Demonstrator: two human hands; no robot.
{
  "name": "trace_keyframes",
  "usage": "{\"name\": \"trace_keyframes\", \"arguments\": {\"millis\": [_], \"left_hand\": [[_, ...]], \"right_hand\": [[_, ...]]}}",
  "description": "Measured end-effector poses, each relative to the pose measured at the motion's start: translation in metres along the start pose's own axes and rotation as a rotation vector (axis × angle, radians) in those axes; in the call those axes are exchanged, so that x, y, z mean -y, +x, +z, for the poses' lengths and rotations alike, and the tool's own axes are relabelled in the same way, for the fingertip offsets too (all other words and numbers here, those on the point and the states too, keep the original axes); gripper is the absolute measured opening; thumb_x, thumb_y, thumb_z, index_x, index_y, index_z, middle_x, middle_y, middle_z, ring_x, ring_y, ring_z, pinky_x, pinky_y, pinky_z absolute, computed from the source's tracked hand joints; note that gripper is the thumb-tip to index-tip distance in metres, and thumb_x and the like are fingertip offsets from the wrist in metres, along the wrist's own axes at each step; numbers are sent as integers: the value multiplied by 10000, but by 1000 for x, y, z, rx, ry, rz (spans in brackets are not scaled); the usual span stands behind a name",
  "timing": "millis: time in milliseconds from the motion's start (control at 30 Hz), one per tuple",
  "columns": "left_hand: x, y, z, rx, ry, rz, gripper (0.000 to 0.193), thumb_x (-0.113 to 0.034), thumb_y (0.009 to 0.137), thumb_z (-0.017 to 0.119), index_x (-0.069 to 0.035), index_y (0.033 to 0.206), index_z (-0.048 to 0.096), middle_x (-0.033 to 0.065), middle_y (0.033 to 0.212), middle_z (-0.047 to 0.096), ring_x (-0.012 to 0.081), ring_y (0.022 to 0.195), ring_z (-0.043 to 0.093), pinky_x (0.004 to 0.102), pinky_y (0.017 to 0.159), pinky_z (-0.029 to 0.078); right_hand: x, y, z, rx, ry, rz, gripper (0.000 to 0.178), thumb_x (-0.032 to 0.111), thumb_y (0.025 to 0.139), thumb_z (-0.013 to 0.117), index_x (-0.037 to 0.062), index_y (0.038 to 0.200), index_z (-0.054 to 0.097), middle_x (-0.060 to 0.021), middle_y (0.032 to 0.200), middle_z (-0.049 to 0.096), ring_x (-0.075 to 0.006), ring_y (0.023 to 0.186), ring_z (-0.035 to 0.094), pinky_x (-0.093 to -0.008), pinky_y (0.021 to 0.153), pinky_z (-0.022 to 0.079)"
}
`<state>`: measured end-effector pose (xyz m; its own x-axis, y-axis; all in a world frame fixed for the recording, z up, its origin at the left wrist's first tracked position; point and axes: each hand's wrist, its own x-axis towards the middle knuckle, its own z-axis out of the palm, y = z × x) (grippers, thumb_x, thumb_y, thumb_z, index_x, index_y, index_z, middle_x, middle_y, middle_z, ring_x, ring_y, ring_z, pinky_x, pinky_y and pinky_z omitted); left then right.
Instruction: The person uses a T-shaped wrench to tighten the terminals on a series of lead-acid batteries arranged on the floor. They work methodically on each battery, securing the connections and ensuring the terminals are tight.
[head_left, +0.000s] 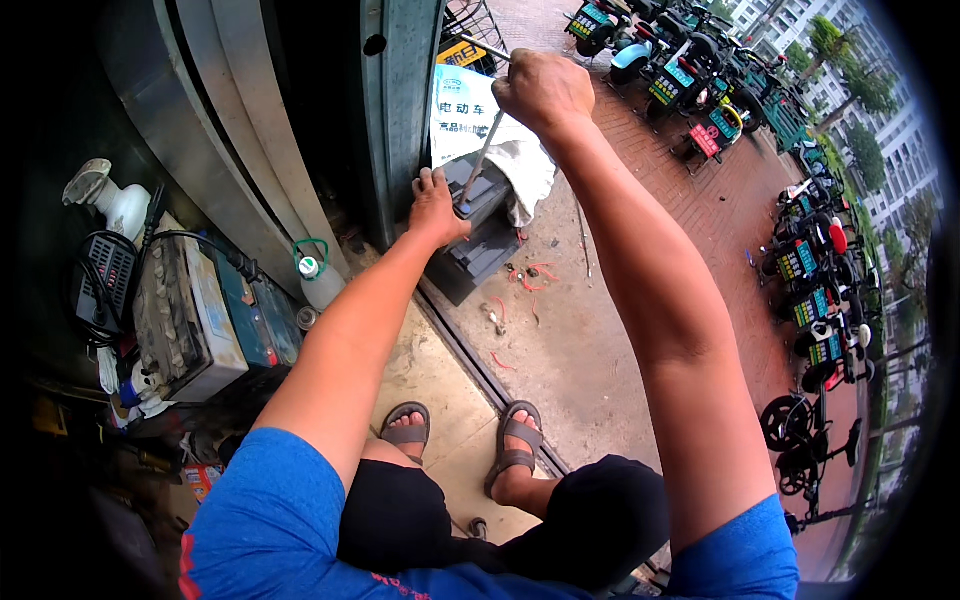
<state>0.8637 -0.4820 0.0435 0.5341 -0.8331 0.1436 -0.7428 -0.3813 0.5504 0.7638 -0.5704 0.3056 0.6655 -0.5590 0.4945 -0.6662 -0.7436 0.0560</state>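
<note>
My right hand (pixel 548 92), held high, is closed around the handle of a metal rod-shaped tool (pixel 484 155). One arm of this tool sticks out to the left of the fist, and its shaft slants down to the top of a black plastic battery case (pixel 476 258). The tool's lower tip is hidden near my left hand. Beside the shaft, my left hand (pixel 436 212) grips the near left edge of the case, thumb toward me. A whitish cloth (pixel 522 178) drapes over the case's right side. Behind it stands a white printed sack (pixel 462 110).
A steel door post (pixel 402 120) rises just left of the case. Red wire scraps (pixel 530 275) and a thin rod (pixel 584 240) lie on the concrete. On the left are a used battery (pixel 215 310), a charger (pixel 103 275) and a spray bottle (pixel 318 280). Parked scooters (pixel 690 70) line the paving.
</note>
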Motion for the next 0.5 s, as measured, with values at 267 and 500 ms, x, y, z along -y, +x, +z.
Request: {"name": "trace_keyframes", "arguments": {"millis": [267,500], "left_hand": [[-1,8,-10,121,158,-75,1284,-386,621,959,23,1552,176,231,1593,260,433,1480,323,447,1170,421],[-1,16,-37,285,148,-78,1350,-473,644,958,9,1602,139,268,1669,178,465,1522,276,477,1216,362]], "right_hand": [[-10,-8,24,-289,271,-43,364,515,889,717,163,804,757,-102,697,702,-344,720,709,-474,625,546],[-1,-6,48,-696,509,-70,261,315,882,737,99,739,704,-74,994,741,-304,1111,615,-471,1034,378]]}}
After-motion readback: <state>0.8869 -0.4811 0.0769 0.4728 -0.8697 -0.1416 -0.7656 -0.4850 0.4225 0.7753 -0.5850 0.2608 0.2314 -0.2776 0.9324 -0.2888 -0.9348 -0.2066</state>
